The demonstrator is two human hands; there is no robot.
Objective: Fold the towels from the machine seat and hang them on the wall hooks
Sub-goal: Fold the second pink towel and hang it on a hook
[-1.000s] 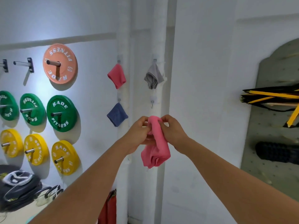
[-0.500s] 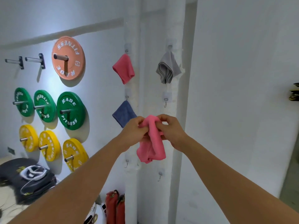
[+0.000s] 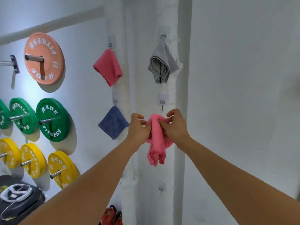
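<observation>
I hold a folded pink towel [image 3: 156,143] by its top fold, with my left hand [image 3: 138,129] and my right hand [image 3: 176,127] pinching it from either side. The towel hangs down between my wrists. Its top sits just below a bare metal wall hook [image 3: 161,105] on the right white column. Three towels hang on other hooks: a red-pink towel [image 3: 108,67] and a blue towel [image 3: 113,122] on the left column, and a grey towel [image 3: 162,64] above the bare hook.
Another bare hook [image 3: 160,191] sits lower on the right column. Coloured weight plates [image 3: 50,120] on pegs cover the wall to the left. A black bag [image 3: 19,202] lies at the lower left, and red kettlebells [image 3: 112,215] stand at the column's foot.
I have stepped closer to the columns and raised the pink towel toward the bare hook. My fingers have shifted on the towel's top fold.
</observation>
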